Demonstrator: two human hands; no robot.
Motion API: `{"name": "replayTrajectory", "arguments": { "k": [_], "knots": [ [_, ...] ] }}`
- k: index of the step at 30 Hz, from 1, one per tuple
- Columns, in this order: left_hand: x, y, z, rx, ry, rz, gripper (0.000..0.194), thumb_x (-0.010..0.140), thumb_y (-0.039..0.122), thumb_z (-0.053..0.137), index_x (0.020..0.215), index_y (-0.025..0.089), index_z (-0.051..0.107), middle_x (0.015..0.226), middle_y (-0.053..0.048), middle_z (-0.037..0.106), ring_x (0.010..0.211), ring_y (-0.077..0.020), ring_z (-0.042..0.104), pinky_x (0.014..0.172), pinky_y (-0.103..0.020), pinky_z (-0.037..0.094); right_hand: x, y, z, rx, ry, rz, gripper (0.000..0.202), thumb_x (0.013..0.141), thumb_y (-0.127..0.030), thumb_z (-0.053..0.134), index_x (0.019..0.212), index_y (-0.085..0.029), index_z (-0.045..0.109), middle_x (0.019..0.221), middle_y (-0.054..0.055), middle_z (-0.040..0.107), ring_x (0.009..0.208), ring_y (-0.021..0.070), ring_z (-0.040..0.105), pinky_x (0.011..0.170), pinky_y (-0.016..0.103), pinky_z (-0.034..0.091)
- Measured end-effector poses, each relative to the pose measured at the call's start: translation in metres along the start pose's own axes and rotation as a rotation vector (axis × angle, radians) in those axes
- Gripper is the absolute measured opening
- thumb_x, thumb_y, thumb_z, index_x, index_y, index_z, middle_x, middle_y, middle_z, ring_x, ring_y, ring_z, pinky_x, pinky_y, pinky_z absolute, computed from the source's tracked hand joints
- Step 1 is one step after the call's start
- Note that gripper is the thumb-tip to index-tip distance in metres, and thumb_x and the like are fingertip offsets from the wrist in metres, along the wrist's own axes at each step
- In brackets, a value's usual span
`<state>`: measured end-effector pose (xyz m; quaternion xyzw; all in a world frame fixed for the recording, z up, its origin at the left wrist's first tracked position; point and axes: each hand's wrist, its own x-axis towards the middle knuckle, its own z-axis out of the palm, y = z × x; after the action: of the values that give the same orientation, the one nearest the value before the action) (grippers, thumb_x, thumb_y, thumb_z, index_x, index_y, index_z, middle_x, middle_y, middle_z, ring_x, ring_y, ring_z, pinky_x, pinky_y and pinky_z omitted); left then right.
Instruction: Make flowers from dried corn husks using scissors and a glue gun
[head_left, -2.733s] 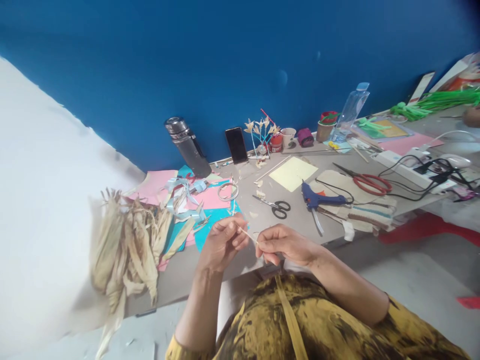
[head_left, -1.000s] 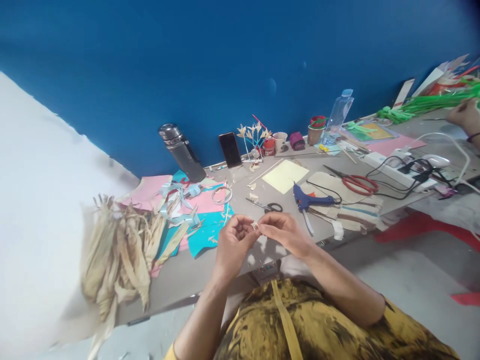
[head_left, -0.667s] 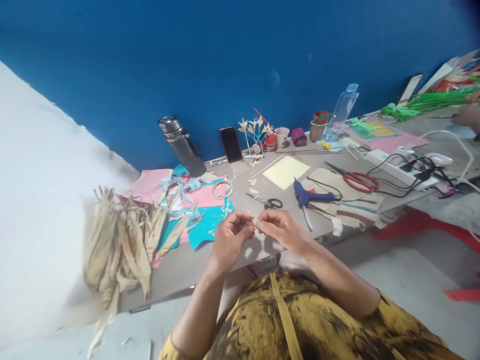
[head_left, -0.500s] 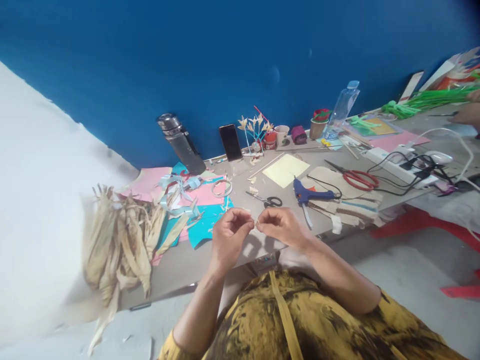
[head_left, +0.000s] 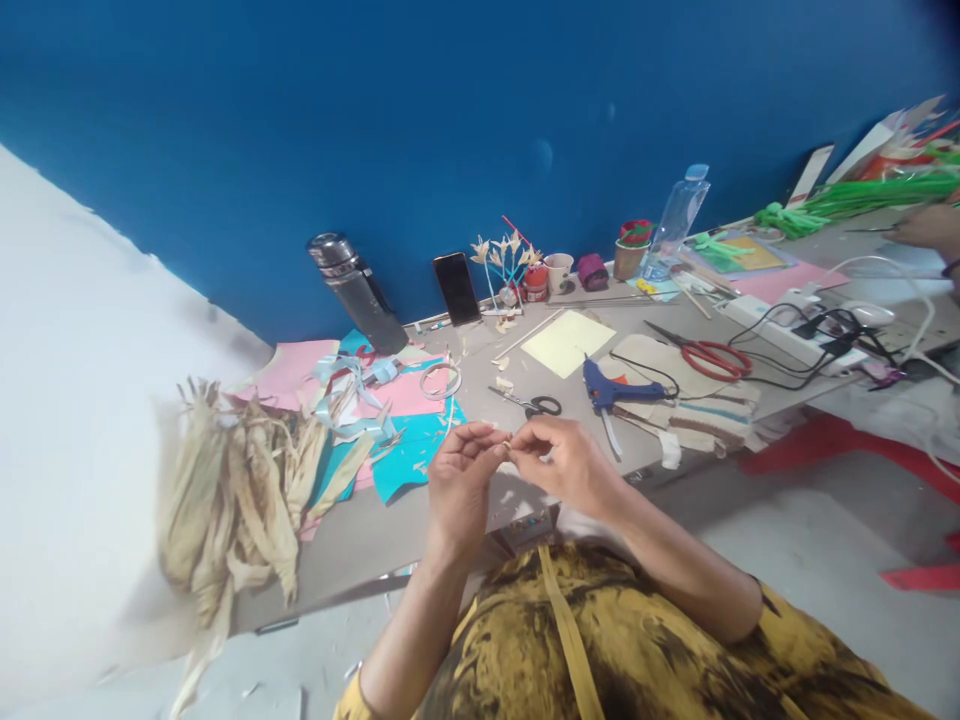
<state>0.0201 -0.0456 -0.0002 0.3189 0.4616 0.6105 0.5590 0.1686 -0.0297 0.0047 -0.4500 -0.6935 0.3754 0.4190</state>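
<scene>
My left hand (head_left: 466,480) and my right hand (head_left: 559,460) meet above the table's front edge, fingertips pinched together. Between them is a tiny pale piece (head_left: 508,445), too small to make out; both hands seem to grip it. Just beyond lie small black-handled scissors (head_left: 541,406) and pale scraps (head_left: 504,384). To the right of my right hand is a blue glue gun (head_left: 626,385) on a folded cloth. Blue paper (head_left: 409,455) lies left of my left hand.
Dried husks (head_left: 259,490) hang over the table's left edge. Behind stand a flask (head_left: 360,295), a phone (head_left: 456,288), pale flowers (head_left: 504,255) and a bottle (head_left: 679,225). Red-handled scissors (head_left: 716,360) and a power strip (head_left: 784,330) lie right. Another person's hand (head_left: 926,228) is at far right.
My fingertips have come closer together around the small piece, and my right hand has shifted slightly left. The whole view has moved a little.
</scene>
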Motion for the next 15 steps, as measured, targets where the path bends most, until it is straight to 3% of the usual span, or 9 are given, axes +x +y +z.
{"name": "replayTrajectory", "arguments": {
  "k": [8, 15],
  "knots": [
    [-0.001, -0.002, 0.001, -0.002, 0.031, -0.011, 0.034, 0.063, 0.020, 0.084, 0.088, 0.017, 0.060, 0.076, 0.001, 0.068, 0.069, -0.0096, 0.063, 0.070, -0.023, 0.048, 0.000, 0.004, 0.002, 0.201, -0.019, 0.134, 0.012, 0.078, -0.028, 0.070, 0.073, -0.019, 0.065, 0.066, 0.000, 0.065, 0.059, 0.0125, 0.055, 0.054, 0.022, 0.041],
    [0.005, -0.010, -0.004, -0.199, -0.126, -0.174, 0.036, 0.059, 0.020, 0.089, 0.079, 0.018, 0.059, 0.068, 0.003, 0.064, 0.063, -0.0094, 0.060, 0.068, -0.025, 0.048, 0.003, 0.004, -0.002, 0.346, -0.100, 0.254, 0.013, 0.078, -0.028, 0.066, 0.072, -0.017, 0.068, 0.067, 0.002, 0.069, 0.059, 0.0126, 0.055, 0.053, 0.023, 0.039]
  ]
}}
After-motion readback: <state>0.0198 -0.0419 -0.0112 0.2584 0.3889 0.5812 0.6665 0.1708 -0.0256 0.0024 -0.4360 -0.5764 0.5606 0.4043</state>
